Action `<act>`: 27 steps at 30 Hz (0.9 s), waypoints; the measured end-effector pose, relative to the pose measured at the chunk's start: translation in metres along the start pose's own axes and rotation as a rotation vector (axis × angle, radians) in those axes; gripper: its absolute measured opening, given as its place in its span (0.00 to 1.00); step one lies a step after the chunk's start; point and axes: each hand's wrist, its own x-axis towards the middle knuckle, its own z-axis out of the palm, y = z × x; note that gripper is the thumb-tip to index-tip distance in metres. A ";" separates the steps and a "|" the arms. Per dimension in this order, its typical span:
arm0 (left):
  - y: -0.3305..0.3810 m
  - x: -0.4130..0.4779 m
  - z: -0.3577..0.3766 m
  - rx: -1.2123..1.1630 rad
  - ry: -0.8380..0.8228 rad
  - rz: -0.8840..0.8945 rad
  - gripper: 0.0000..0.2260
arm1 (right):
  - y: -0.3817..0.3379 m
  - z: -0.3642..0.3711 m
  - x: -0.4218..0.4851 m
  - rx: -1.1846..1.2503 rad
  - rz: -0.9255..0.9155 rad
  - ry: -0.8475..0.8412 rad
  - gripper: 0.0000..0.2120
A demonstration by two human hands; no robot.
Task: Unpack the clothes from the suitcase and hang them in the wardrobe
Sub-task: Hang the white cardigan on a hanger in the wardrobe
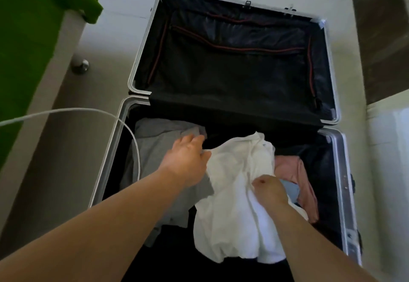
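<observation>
Head view looks straight down into the open suitcase [110,151] lying flat on the pale floor [66,193], its black-lined lid [239,67] folded back with 2 red zip lines across it. I see my left hand [186,162] stretched over the grey garment [150,149] at the left of the packed half, fingertips at the edge of the white garment [234,171]; I cannot tell whether it grips either cloth. My right hand [269,190] is curled into the white garment, bunching a fold of it in the middle of the case. A small blue tag [264,144] near its collar is too blurred to read. Pink cloth [294,169] and a light-blue piece [291,191] lie just beside the right hand. A white cable [66,111] arcs over the left rim, near a green block [33,27].
</observation>
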 end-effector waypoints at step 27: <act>0.010 -0.041 -0.033 -0.062 -0.016 -0.032 0.22 | -0.026 -0.051 -0.080 0.686 -0.040 -0.013 0.08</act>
